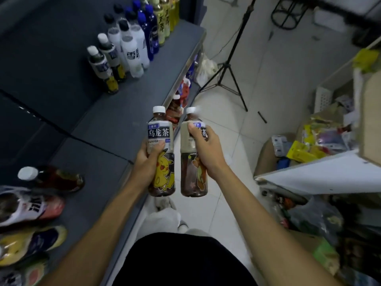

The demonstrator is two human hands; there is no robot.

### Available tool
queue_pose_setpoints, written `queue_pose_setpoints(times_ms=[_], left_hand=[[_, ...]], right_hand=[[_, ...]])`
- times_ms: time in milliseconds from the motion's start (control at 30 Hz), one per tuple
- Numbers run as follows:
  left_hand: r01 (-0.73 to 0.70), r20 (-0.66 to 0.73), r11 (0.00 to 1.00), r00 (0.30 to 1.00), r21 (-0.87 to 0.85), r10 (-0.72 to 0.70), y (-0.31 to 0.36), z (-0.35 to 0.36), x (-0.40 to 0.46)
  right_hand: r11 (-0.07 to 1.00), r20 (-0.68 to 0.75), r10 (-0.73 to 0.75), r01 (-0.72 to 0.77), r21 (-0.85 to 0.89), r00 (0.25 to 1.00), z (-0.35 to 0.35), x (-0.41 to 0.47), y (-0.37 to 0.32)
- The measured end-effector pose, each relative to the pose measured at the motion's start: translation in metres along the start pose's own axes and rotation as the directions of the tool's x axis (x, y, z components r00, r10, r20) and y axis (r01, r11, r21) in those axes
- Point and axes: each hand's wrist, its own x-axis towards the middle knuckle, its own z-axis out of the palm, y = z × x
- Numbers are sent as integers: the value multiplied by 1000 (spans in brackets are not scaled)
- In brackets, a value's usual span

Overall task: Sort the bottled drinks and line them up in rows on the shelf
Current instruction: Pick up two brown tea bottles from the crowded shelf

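Head view shows the left hand (148, 159) and right hand (206, 150) each gripping a tea bottle, left (161, 153) and right (193, 155), above the shelf (115, 120) edge, rows (132, 42) already standing far left, loose bottles (31, 203) lying near left unsorted.

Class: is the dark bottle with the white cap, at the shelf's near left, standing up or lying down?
Lying down: the dark bottle rests on its side on the shelf, cap pointing left.
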Motion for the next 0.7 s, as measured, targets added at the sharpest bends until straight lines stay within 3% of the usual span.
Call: queue_pose_setpoints(times_ms=[133,433,700], left_hand=[[-8,-35,999,999,-48,6,32,7,34],[-65,-71,995,996,-81,59,88,4,94],[-114,-221,993,969,-20,106,131,24,151]], right_hand=[[998,23,-48,49,-43,999,3,42,-38],[997,89,-59,54,60,994,26,123,-91],[997,304,-71,64,34,950,31,210,-121]])
